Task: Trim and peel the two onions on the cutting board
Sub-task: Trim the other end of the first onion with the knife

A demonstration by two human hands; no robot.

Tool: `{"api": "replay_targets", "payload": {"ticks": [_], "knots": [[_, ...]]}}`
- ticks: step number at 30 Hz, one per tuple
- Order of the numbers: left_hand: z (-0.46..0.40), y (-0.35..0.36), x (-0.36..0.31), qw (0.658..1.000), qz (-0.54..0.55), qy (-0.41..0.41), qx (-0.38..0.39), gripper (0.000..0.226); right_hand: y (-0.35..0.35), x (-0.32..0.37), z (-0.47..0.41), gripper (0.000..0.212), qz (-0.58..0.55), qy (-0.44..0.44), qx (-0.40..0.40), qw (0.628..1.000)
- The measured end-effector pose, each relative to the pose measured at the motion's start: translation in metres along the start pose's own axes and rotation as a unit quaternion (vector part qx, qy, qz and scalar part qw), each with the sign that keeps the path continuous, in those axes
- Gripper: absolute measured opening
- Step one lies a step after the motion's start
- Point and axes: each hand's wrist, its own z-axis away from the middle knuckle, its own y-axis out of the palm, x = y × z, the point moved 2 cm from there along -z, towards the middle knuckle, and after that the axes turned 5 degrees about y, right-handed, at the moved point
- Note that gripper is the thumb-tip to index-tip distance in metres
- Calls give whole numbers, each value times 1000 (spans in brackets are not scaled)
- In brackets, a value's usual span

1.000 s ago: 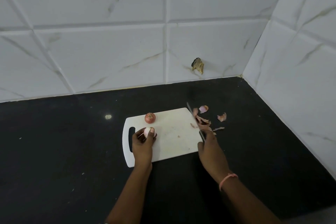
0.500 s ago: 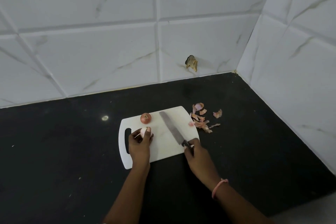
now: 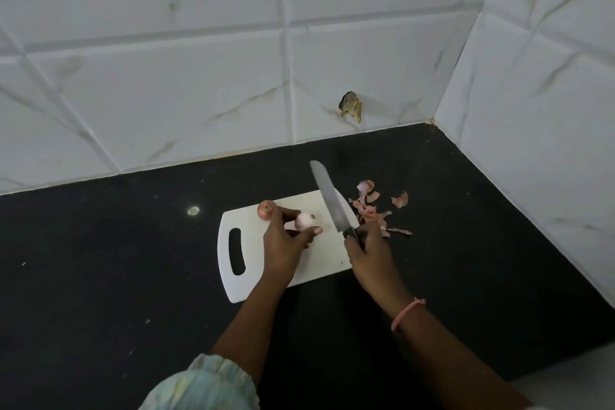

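Observation:
A white cutting board (image 3: 319, 270) with a handle slot lies on the black counter. My left hand (image 3: 286, 243) holds a pale peeled onion (image 3: 304, 220) between fingers and thumb above the board's middle. A brown unpeeled onion (image 3: 266, 209) sits on the board's far edge, just left of that hand. My right hand (image 3: 369, 253) grips the black handle of a knife (image 3: 329, 200); its blade points up and away over the board's right far corner, to the right of the peeled onion.
Pink onion skins (image 3: 372, 210) lie scattered on the black counter (image 3: 133, 260) just right of the board. White tiled walls stand behind and at the right, meeting in a corner. A brownish scrap (image 3: 351, 106) sticks to the back wall.
My right hand swept the knife from the skins across the board, then raised the blade upright. My left hand lifted the peeled onion and shifted it toward the board's middle.

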Motion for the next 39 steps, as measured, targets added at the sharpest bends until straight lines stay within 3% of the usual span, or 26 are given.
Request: {"api": "replay_targets", "payload": {"ticks": [4, 17, 30, 39], "knots": [[-6, 4, 12, 997, -54, 12, 57, 39, 10, 2, -5, 13, 22, -8, 16, 1000], [-5, 5, 17, 996, -63, 40, 47, 35, 18, -2, -7, 15, 111, -35, 10, 993], [-8, 9, 21, 997, -42, 43, 40, 31, 33, 7, -15, 22, 326, -101, -23, 940], [-8, 8, 21, 997, -49, 47, 42, 30, 27, 8, -31, 20, 284, -105, 32, 953]]}}
